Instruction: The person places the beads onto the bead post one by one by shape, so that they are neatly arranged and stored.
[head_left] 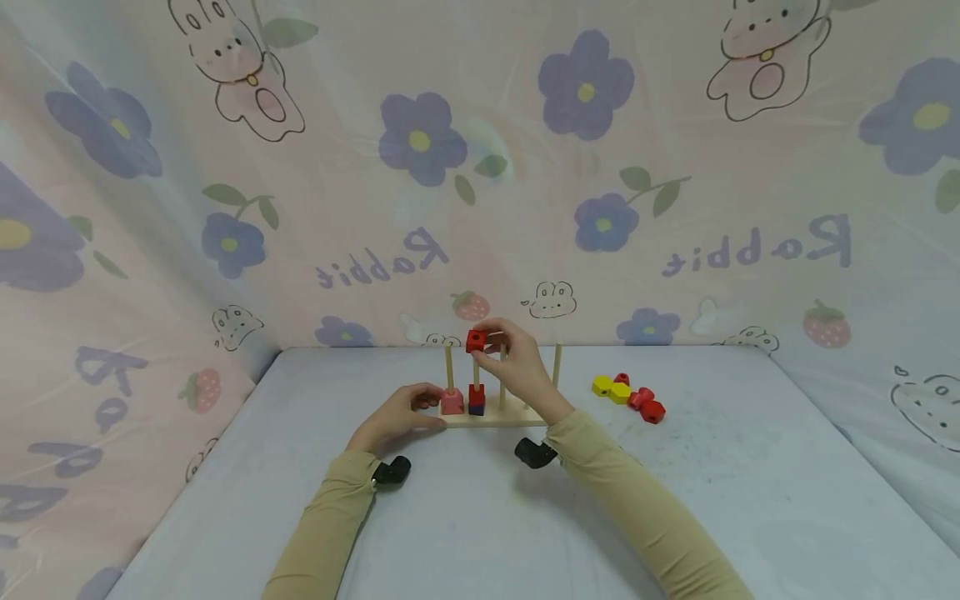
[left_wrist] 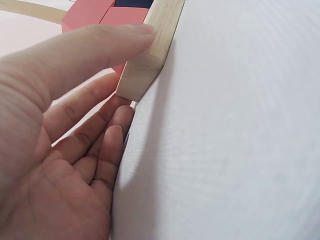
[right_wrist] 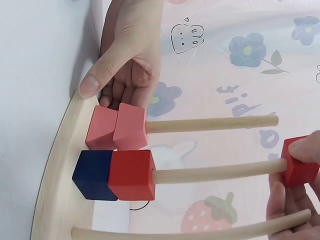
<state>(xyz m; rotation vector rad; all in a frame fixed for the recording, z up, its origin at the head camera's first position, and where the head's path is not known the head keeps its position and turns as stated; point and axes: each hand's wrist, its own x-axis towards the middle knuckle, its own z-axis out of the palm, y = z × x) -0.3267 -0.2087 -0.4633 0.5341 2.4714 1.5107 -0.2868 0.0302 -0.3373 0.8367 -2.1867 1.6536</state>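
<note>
My right hand [head_left: 517,367] pinches a red cube bead [head_left: 475,341] between thumb and fingers at the top of the second peg [right_wrist: 220,172]. In the right wrist view the peg's tip meets the cube's underside. Lower on that peg sit a red cube [right_wrist: 132,175] and, beneath it, a dark blue cube [right_wrist: 92,175]. Two pink blocks [right_wrist: 131,126] are stacked on the leftmost peg [right_wrist: 215,123]. My left hand [head_left: 401,414] holds the left end of the wooden peg stand [left_wrist: 145,65], thumb on its front edge and fingers curled around the end.
To the right of the stand lie two yellow hexagonal beads [head_left: 602,385] and several red beads [head_left: 652,412] on the white tabletop [head_left: 465,517]. Bare pegs [head_left: 557,365] rise from the stand's right part. A printed curtain [head_left: 510,225] hangs behind the table.
</note>
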